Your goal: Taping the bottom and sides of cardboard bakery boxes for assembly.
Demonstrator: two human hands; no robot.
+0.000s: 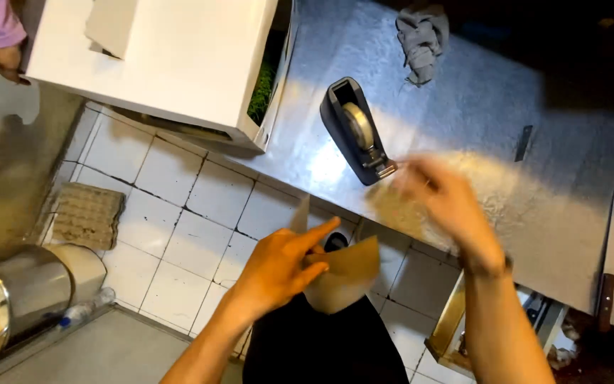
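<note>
My left hand (278,267) holds a folded brown paper packet (346,274) in front of my body, index finger stretched along its top edge. My right hand (449,206) is blurred with motion, close to the cutting end of a dark tape dispenser (353,131) that stands on the steel counter (477,107). Its fingers sit by the dispenser's blade; whether a strip of tape is pinched in them cannot be made out.
A large white box (172,57) with green leaves inside overhangs the counter's left end. A grey cloth (422,39) lies at the back. Another person's hand in a pink sleeve (1,43) is at top left. Below are a tiled floor, a steel pot (8,299) and a plastic bottle.
</note>
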